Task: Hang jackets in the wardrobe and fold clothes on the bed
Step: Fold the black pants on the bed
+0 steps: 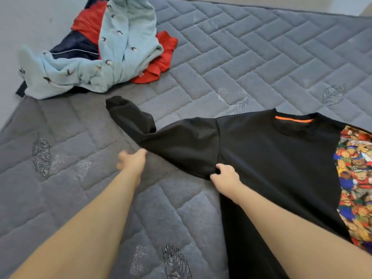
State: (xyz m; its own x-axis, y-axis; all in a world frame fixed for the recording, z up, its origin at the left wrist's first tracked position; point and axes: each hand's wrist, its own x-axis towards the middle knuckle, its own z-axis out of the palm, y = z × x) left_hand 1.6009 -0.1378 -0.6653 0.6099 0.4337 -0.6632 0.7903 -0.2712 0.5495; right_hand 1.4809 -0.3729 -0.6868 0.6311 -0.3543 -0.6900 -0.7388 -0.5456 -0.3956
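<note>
— Item one, far left of the bed (251, 63)?

— A heap of unfolded clothes (96, 49) near the wall: a pale blue fleece with a bird print on top, red and navy garments under it. Set aside, I'd judge, waiting its turn.

— Item two?

— Left hand (131, 161), arm stretched forward and low over the mattress. Blurred; the fingers seem to reach under the lower edge of the sleeve (161, 135), but whether they are spread or already pinching the cloth I cannot tell.

— Item three?

— Black sweatshirt (271, 158), spread flat on the quilted grey mattress, neckline with an orange tab pointing away, its left sleeve lying out with the cuff bent back. Laid out like that to be folded, most likely.

— Item four?

— Right hand (225, 176), fingers curled, pinching the fabric at the underarm seam, probably to anchor the body while the sleeve gets folded in.

— Last?

— A teddy-bear print cloth (356, 188) at the right edge, partly beneath the sweatshirt.
</note>
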